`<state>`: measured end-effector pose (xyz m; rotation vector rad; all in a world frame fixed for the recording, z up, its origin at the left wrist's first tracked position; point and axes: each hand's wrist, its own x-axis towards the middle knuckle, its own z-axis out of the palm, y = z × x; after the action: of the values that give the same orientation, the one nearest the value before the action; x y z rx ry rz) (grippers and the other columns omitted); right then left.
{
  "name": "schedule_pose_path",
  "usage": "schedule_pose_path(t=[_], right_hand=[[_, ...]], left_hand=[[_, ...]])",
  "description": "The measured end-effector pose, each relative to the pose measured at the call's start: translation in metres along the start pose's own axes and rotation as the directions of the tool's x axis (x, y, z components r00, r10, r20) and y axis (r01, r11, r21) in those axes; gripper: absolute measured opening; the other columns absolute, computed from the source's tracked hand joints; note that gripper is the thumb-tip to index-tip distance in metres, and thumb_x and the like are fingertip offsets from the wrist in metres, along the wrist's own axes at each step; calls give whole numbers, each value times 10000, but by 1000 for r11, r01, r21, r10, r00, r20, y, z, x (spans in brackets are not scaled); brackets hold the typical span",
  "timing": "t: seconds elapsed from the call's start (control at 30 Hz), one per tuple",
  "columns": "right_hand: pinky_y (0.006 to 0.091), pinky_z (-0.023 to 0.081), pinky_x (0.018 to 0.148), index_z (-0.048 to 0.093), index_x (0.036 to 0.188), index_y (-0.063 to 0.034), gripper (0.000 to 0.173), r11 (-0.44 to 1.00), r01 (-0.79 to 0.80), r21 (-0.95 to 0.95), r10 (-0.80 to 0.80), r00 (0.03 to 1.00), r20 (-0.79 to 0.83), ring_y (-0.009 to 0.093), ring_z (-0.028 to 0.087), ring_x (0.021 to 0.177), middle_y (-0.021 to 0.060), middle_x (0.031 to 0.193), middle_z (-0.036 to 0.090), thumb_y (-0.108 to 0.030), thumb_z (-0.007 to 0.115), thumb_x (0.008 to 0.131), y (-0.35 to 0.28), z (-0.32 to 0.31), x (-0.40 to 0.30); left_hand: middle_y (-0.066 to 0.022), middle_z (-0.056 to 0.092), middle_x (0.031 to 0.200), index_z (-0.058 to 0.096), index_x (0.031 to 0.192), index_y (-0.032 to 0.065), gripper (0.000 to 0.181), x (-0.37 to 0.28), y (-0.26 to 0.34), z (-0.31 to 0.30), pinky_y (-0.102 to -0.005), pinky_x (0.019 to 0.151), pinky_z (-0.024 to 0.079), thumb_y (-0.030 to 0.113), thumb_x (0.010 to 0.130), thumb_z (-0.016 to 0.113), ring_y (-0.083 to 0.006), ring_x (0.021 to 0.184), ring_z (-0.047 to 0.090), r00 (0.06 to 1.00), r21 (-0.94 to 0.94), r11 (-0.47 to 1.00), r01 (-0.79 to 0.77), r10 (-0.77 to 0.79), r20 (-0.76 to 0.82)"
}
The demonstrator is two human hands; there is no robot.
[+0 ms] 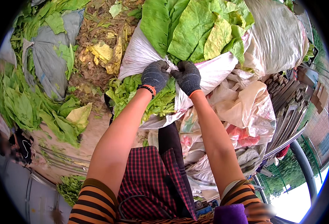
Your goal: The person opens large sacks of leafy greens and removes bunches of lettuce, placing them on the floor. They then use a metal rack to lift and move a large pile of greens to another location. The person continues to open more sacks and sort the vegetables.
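Dark grey knit gloves cover both hands. My left hand [155,75] and my right hand [188,76] are close together, pinching a twisted, knotted part of a white woven sack [219,67]. The sack cloth is drawn around a thick bundle of broad green leaves [191,30], which look like tobacco leaves; some have yellowed. Beneath my left hand, more pale green leaves [160,102] bulge out between folds of the cloth. My fingertips partly hide the knot.
A grey cloth bundle [49,53] and loose green leaves [19,98] lie at left. Brown withered leaves [94,65] cover the ground. To the right are a full whitish sack [276,33], crumpled sacks [245,109] and stacked slats [286,103]. A person [20,147] is at far left.
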<state>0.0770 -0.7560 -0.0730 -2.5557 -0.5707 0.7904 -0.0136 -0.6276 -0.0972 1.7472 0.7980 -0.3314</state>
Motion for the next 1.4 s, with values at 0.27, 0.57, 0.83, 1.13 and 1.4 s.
schedule_pose_path(t=[0.27, 0.57, 0.83, 1.13, 1.4], right_hand=[[449, 476, 603, 601, 919, -83, 243, 986, 168, -8, -162, 932, -323, 359, 595, 743, 131, 831, 573, -169, 715, 722, -8, 13, -32], [311, 503, 643, 644, 972, -21, 213, -127, -603, 787, 451, 672, 587, 141, 583, 725, 66, 869, 644, -218, 637, 894, 24, 17, -67], [252, 440, 523, 642, 952, -18, 182, -131, -765, 631, 96, 623, 776, 107, 538, 587, 17, 676, 584, -191, 632, 897, 29, -11, -48], [338, 528, 701, 608, 1058, -87, 306, 82, -770, 633, 111, 638, 762, 153, 609, 754, 37, 866, 654, -357, 495, 968, 31, -7, -32], [469, 499, 837, 624, 949, -84, 261, -250, -716, 652, 462, 503, 730, 281, 612, 912, 102, 939, 667, -303, 488, 910, 46, 23, 2]], left_hand=[[-172, 668, 784, 663, 873, -39, 348, 23, 25, -8, -366, 668, 496, 281, 760, 741, -257, 655, 616, 936, -113, 934, 340, -325, 131], [-182, 637, 827, 631, 916, 35, 172, -110, 32, 39, -451, 743, 479, 130, 774, 647, -377, 805, 603, 905, 158, 966, -205, 249, -346], [-36, 628, 739, 631, 818, 65, 112, -72, 52, -18, -344, 611, 485, 168, 806, 674, -164, 629, 583, 971, -183, 982, 36, -77, -225], [-82, 642, 799, 637, 884, 77, 134, 19, -10, 57, -364, 595, 493, 208, 864, 656, -224, 671, 594, 729, -830, -103, 548, -427, 535], [-64, 656, 812, 635, 985, 22, 205, -57, -3, -29, -335, 644, 463, 178, 858, 677, -191, 678, 574, 816, -783, 576, 234, -554, -164]])
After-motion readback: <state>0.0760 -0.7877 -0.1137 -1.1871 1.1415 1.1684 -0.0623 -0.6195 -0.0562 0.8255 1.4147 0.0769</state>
